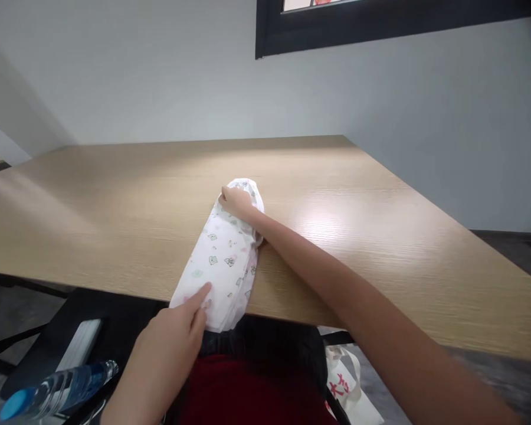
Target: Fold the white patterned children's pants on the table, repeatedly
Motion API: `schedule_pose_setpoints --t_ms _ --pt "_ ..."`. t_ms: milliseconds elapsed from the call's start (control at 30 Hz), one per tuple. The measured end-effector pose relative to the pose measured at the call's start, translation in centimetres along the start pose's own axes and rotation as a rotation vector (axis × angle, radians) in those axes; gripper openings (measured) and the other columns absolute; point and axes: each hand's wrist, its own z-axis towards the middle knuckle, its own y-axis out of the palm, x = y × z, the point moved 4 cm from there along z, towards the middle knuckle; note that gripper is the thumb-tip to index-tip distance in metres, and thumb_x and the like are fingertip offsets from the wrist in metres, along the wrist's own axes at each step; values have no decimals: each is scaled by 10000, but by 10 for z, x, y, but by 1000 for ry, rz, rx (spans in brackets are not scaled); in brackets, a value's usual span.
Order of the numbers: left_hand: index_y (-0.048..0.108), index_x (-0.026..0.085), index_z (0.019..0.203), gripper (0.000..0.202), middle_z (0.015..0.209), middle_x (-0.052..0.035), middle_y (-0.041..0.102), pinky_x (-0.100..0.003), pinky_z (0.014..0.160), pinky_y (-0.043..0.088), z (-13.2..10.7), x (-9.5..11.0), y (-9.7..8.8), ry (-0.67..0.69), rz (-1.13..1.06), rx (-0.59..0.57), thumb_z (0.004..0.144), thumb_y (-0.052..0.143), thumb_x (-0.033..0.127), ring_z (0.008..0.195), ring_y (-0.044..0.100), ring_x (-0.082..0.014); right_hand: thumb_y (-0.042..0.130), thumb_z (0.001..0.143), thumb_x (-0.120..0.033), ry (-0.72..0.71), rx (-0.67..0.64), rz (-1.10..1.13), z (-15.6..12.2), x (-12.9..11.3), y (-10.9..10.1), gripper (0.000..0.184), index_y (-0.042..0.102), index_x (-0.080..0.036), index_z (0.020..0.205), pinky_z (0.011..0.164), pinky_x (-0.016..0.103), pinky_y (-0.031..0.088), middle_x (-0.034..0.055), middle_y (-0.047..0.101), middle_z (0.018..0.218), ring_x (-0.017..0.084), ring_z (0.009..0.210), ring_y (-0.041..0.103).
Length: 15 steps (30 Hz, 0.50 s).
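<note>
Locate printed white cloth (221,248), layered, on counter (115,206), w/ near end slightly past front edge. Read long axis as near-to-far, tilted a bit to R at far end. Find R hand (239,203) atop far end, w/ curled fingers on bunched material; can't tell from this angle if gripping or only pressing. Find L hand (170,336) at near L corner, w/ index extended on top surface, remainder partly hidden; likewise can't confirm pinch. Ref. far end to R, near end to L; in contact at both, w/ middle stretch lying btwn.
</note>
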Motion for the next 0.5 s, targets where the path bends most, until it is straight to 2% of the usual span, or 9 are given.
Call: schedule_pose_setpoints --t_ms 100,200,233,300,333,400,433,500 --pt "436 328 1314 457 893 -82 705 -332 656 469 -3 30 7 17 38 -130 889 286 257 793 666 -251 419 846 -170 -62 -6 -58 -7 19 -8 133 550 -161 865 570 290 320 72 598 763 205 688 545" --pt "324 311 1380 517 860 -93 701 -332 600 439 -11 62 13 79 143 -261 878 277 195 749 663 -267 422 846 -159 -113 -35 -84 -20 42 -22 149 568 -160 877 559 286 321 57 600 741 184 654 533" --pt "337 305 1375 511 849 -92 700 -321 575 422 -12 71 13 125 152 -281 878 280 198 732 661 -266 428 840 -148 -135 -52 -74 -26 48 -28 158 576 -160 896 560 283 330 51 605 748 178 656 534" --pt "529 284 1234 423 794 -78 694 -292 534 381 -8 86 7 272 125 -273 889 288 244 675 645 -243 440 817 -119 -184 -100 7 -44 57 -40 199 596 -164 933 582 273 366 47 625 807 171 698 550" --pt "633 257 1073 390 730 -65 681 -276 512 358 0 92 1 357 94 -252 898 286 284 623 623 -216 441 810 -112 -200 -126 80 -55 60 -47 220 606 -170 942 609 269 391 46 635 856 170 738 562" --pt "666 194 763 457 618 -40 629 -253 485 327 27 100 -13 504 19 -177 913 263 349 542 553 -159 424 816 -117 -205 -164 260 -76 64 -59 248 625 -184 945 692 273 435 43 642 965 172 844 576" --pt "644 175 710 479 614 -34 614 -244 491 333 46 103 -21 560 -7 -124 916 254 364 546 534 -144 412 828 -129 -193 -174 340 -85 65 -64 260 629 -193 956 736 280 447 39 637 1016 174 895 575" --pt "636 152 813 430 762 -43 641 -236 570 392 90 110 -30 640 -22 2 915 261 336 671 559 -143 376 866 -165 -159 -198 445 -98 68 -69 298 616 -212 1036 784 307 463 36 630 1073 184 945 576"
